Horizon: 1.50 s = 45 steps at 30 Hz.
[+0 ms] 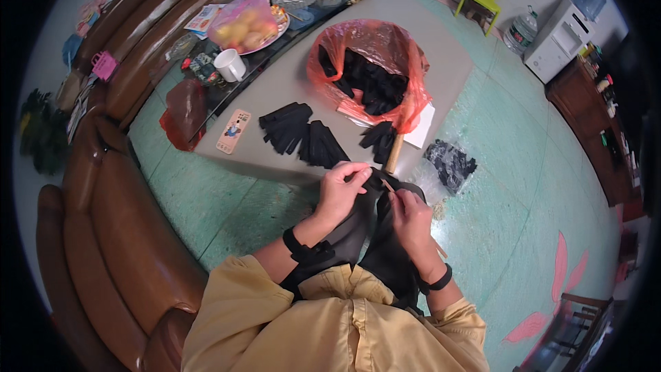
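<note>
Above my black-trousered lap, my left hand (337,194) is closed in a pinch on a small black strip (376,176), which looks like cloth. My right hand (412,222) grips a thin wooden stick (387,184); its tip touches or nearly touches the strip, and its other end sticks out by my wrist. On the grey table ahead lie fanned bundles of black strips (285,128), with a smaller bunch (377,139) to the right. An open red plastic bag (322,69) full of black strips (372,86) stands behind them. A pale wooden rod (395,154) leans at the table's near edge.
A phone in a pink case (234,131) lies on the grey table (275,86). Left of it are a white mug (230,66) and a bag of yellow fruit (242,26). A clear bag of black pieces (450,167) sits right of my knees. A brown sofa (131,234) stands left.
</note>
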### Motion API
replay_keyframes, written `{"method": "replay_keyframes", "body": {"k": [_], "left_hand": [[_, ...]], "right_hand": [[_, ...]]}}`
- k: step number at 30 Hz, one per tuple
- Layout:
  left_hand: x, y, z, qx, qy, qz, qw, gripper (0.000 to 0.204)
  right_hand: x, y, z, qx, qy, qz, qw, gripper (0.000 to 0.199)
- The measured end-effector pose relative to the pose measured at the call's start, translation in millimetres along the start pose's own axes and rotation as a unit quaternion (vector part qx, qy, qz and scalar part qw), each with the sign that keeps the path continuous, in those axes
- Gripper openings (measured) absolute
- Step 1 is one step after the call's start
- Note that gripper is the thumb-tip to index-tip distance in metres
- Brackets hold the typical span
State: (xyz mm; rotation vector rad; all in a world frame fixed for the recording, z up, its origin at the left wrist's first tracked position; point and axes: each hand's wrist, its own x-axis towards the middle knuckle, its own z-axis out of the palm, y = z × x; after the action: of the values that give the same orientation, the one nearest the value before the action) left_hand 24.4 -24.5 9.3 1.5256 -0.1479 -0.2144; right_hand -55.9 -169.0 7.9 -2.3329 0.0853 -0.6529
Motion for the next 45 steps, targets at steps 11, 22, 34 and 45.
{"method": "replay_keyframes", "body": {"k": [11,22,34,45], "left_hand": [[-9.4,11.7,-2.2,-0.204,-0.108,-0.092,0.968,0.014],[-9.6,21.6,-4.7,0.023,-0.115,0.042,0.992,0.015],[-4.3,5.9,-2.8,-0.129,-0.115,-0.053,0.984,0.012],[-8.4,-4.1,12.1,0.067,-0.055,0.054,0.995,0.011]], "right_hand": [[-3.7,-4.6,-15.0,0.008,0.024,-0.041,0.999,0.011],[2.5,-12.5,-21.9,0.073,0.001,-0.015,0.997,0.011],[-1.7,-4.1,-16.3,0.112,-0.09,0.087,0.986,0.012],[-5.2,-15.5,-4.9,0.004,-0.042,-0.074,0.996,0.013]]}}
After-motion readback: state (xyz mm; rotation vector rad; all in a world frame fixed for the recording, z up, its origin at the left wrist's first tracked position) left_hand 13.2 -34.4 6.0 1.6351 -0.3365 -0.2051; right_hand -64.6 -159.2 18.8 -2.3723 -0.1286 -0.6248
